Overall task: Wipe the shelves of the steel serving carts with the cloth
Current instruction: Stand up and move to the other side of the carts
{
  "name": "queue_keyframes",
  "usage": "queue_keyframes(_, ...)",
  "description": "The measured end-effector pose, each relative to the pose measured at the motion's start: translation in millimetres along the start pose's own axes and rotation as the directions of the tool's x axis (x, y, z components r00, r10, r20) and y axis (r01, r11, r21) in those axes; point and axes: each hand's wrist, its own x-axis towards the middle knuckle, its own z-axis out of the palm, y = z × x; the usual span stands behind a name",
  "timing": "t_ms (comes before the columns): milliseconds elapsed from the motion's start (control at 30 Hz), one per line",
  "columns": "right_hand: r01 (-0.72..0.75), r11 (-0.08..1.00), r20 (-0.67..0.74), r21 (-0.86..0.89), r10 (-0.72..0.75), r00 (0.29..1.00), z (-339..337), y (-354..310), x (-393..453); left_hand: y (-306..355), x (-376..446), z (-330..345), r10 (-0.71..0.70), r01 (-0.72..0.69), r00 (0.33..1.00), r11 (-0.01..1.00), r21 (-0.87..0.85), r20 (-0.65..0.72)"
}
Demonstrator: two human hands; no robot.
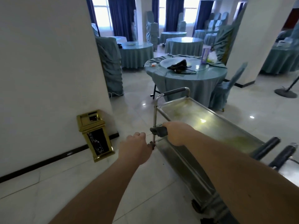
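Observation:
A steel serving cart (215, 125) stands in front of me, its top shelf shiny with greenish smears. My right hand (177, 132) is shut on a dark grey cloth (159, 130) at the near left corner of the top shelf, beside the upright post. My left hand (135, 147) is curled at the corner of the lower shelf (182, 160), fingers closed around the post's base or the shelf edge. The cart's far handle (174, 91) has a dark grip.
A second cart's dark handles (283, 155) show at the right edge. A gold waste bin (95, 135) stands against the white pillar on the left. Behind the cart are a round table (186, 75) with teal cloth, covered chairs and a stanchion base (285, 92).

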Motion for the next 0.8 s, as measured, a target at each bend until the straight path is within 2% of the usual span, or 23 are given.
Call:
queue_keyframes(133, 0.069, 0.997, 0.001, -0.035, -0.069, 0.998, 13, -25, 62, -43, 32, 7, -0.088, 0.088, 0.996, 0.996, -0.001, 0.027)
queue_keyframes(367, 0.160, 0.985, 0.079, -0.065, -0.155, 0.985, 35, -22, 192, -79, 118, 26, -0.196, 0.194, 0.977, 0.980, 0.036, 0.083)
queue_keyframes(567, 0.281, 0.956, 0.103, -0.086, -0.272, 0.957, 3, -2, 300, -79, 227, 11, -0.264, 0.261, 0.961, 0.964, 0.053, 0.078)
queue_keyframes(800, 0.258, 0.963, 0.170, -0.083, -0.241, 0.956, -23, 21, 406, -96, 330, 13, -0.281, 0.275, 0.954, 0.958, 0.077, 0.099)
